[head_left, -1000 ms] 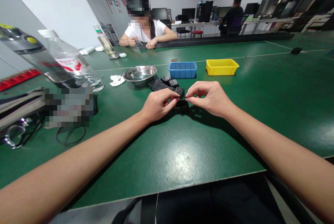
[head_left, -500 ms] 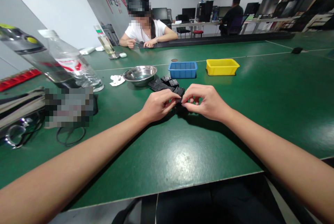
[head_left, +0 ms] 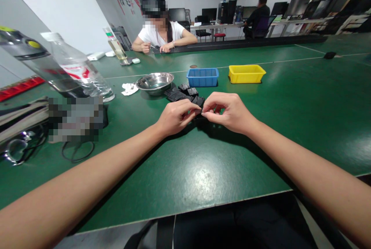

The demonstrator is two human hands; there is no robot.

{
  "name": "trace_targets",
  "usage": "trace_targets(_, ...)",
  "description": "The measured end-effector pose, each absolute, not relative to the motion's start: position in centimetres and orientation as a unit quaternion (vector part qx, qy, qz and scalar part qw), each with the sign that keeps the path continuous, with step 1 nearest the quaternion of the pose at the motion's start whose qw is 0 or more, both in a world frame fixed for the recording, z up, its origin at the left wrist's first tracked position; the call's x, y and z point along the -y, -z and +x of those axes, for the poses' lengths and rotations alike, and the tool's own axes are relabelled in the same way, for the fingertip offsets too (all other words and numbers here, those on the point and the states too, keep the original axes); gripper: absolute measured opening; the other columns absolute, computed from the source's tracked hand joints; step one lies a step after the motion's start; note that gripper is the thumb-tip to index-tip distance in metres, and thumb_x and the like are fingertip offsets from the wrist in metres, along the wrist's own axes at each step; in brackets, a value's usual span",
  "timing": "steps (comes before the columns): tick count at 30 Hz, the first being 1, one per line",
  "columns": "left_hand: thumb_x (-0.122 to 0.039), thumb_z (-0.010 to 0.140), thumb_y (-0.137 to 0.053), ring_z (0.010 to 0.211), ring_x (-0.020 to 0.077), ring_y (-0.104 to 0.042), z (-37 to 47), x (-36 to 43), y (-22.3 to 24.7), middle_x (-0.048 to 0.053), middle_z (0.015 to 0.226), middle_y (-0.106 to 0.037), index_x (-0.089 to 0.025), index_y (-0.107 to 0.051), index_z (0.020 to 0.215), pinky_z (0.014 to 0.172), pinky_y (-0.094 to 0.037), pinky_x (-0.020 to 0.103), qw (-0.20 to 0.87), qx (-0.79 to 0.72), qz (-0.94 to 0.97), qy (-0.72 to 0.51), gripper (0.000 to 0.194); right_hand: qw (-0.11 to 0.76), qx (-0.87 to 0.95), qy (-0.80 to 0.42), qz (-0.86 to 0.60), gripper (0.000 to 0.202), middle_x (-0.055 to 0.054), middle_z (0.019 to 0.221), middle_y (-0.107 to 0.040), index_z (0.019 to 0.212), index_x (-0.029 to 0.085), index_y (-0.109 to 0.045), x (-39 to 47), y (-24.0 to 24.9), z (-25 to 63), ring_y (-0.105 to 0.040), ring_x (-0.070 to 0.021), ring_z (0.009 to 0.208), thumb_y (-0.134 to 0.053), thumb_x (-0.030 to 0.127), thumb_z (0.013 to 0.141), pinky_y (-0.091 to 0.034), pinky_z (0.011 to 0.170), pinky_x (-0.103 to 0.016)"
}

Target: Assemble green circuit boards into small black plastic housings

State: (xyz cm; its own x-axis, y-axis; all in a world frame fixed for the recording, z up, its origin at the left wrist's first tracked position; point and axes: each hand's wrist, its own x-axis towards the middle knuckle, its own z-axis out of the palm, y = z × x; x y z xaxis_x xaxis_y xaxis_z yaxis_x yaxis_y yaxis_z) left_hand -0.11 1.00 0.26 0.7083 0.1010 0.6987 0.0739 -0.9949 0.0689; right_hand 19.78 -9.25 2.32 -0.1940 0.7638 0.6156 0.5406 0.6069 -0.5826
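My left hand (head_left: 179,116) is closed in a pinch at the near end of a group of black blocky parts (head_left: 185,91) on the table. Facing it, my right hand (head_left: 224,108) has thumb and forefinger pressed together, the tips almost meeting those of the left. What sits between the fingertips is small, dark and mostly covered by them, so I cannot make it out. Behind the black parts stand a steel bowl (head_left: 155,83) and a blue bin (head_left: 202,77). Farther right is a yellow bin (head_left: 247,74).
Bottles (head_left: 81,71), eyeglasses (head_left: 17,150) and a looped black cable (head_left: 77,151) occupy the left of the green table (head_left: 199,179). Crumpled white tissue (head_left: 129,89) lies beside the bowl. Across the table sits a person (head_left: 162,34); another person (head_left: 257,17) sits farther back.
My right hand's fingers have drawn in slightly, its thumb and forefinger tips now closer together. The left hand stays nearly still.
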Motion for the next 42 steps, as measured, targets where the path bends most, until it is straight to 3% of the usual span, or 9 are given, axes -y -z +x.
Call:
trace_targets(7, -0.016, 0.097, -0.057, 0.057, 0.0082, -0.053, -0.07, -1.04, -0.3, 0.0, 0.072, -0.065, -0.014, -0.069, 0.094, 0.055, -0.039, 0.019, 0.011, -0.036, 0.92, -0.391, 0.013, 0.499, 0.726, -0.186, -0.436, 0.009, -0.001, 0.076, -0.071, 0.077, 0.017, -0.068, 9.23, -2.28, 19.73, -0.059, -0.011, 0.064, -0.074, 0.023, 0.08, -0.046, 0.058, -0.023)
trace_targets(27, -0.013, 0.089, -0.059, 0.051, 0.0059, -0.05, -0.18, -1.11, 0.04, -0.003, 0.067, -0.062, -0.013, -0.068, 0.091, 0.051, -0.037, 0.017, -0.006, -0.074, 0.902, -0.425, 0.009, 0.487, 0.759, -0.124, -0.413, 0.002, -0.004, 0.085, -0.068, 0.081, 0.017, -0.074, 9.18, -2.23, 20.01, -0.058, -0.0121, 0.068, -0.073, 0.017, 0.081, -0.043, 0.057, -0.024)
trace_targets(42, -0.022, 0.094, -0.061, 0.049, 0.0061, -0.05, -0.18, -0.92, -0.12, -0.004, 0.063, -0.06, -0.014, -0.067, 0.084, 0.05, -0.037, 0.018, 0.003, -0.077, 0.908, -0.413, 0.014, 0.434, 0.78, -0.084, -0.444, 0.006, -0.001, 0.077, -0.062, 0.077, 0.018, -0.063, 9.22, -2.63, 20.3, -0.055, -0.0128, 0.066, -0.065, 0.018, 0.083, -0.042, 0.064, -0.026)
